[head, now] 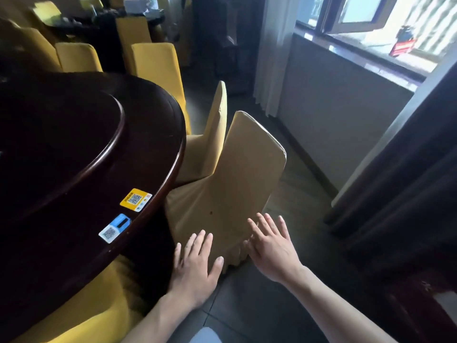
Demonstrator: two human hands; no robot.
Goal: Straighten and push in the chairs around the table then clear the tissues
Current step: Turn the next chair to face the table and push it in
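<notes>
A dark round wooden table [138,174] fills the left of the view. A chair in a yellow fabric cover [230,184] stands at its right edge, its back turned toward me and tilted askew. My left hand [195,266] hovers open over the lower skirt of that cover, fingers spread. My right hand [269,246] is open too, beside the cover's lower right corner. A second covered chair [215,129] stands just behind it, seen edge-on. No tissues show on the visible part of the table.
More yellow-covered chairs [155,65] ring the far side of the table, and another [86,308] sits at my lower left. Two QR stickers [135,199] lie on the table rim. A wall with a window sill [346,53] and dark curtains [408,181] bound the right; grey floor lies between.
</notes>
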